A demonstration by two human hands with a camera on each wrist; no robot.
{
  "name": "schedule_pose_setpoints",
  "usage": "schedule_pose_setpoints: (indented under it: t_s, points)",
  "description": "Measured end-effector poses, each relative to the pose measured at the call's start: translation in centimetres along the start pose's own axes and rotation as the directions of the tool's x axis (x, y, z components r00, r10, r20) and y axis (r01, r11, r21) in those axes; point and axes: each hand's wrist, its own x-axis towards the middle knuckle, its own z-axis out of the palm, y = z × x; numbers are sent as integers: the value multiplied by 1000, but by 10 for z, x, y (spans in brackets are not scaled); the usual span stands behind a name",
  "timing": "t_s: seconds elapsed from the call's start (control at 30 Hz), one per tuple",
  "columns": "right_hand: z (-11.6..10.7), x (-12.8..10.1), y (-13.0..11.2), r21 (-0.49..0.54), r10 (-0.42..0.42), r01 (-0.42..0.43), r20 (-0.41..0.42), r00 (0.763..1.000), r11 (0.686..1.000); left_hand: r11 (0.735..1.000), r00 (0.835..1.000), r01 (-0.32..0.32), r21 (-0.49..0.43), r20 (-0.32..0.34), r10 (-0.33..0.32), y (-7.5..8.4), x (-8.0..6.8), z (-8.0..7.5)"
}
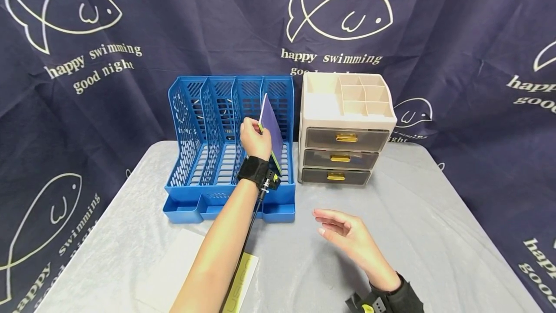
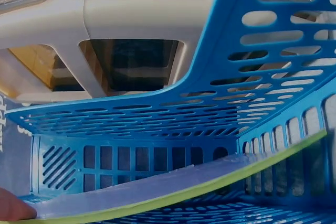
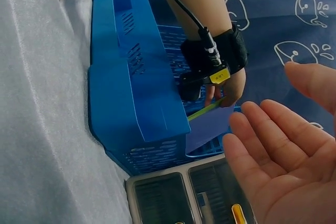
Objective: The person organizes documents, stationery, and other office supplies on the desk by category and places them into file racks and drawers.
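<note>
My left hand (image 1: 255, 139) pinches a thin purple notebook (image 1: 272, 127) with a yellow-green edge by its near side. The notebook stands tilted in the rightmost slot of a blue file rack (image 1: 278, 214). In the left wrist view the notebook (image 2: 157, 187) slants across the slot, its lower end near the slatted floor, and only a fingertip (image 2: 14, 207) shows. My right hand (image 1: 345, 235) hovers above the table at the right, holding nothing, its fingers relaxed and slightly bent. The right wrist view shows its palm (image 3: 294, 182).
A cream drawer unit (image 1: 347, 124) with three dark drawers and gold handles stands right of the rack. A white sheet (image 1: 169, 269) and a yellow-covered booklet (image 1: 243, 279) lie in front, partly under my left forearm. A dark fish-print cloth (image 1: 252, 23) hangs behind the table.
</note>
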Motion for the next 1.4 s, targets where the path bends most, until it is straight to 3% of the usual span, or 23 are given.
schedule_pose_setpoints:
  t_s: [0.27, 0.63, 1.0, 1.23, 1.4]
  points:
    - [3, 1, 1, -1, 28, -28, 1, 1000, 1000, 1000, 1000, 23, 14, 10, -23, -4, 4, -5]
    - [7, 5, 1, 9, 94, -94, 1, 996, 996, 997, 988, 64, 33, 136, -68, -3, 6, -15]
    - [9, 7, -1, -9, 132, -132, 5, 991, 991, 998, 967, -58, -27, 247, 63, 17, 11, -53]
    - [12, 11, -3, -36, 117, -115, 43, 992, 993, 996, 923, -86, -15, 375, 86, 18, 16, -84]
    - [18, 15, -3, -68, 66, -59, 103, 992, 996, 986, 882, -161, 35, 454, 128, 15, 16, -112]
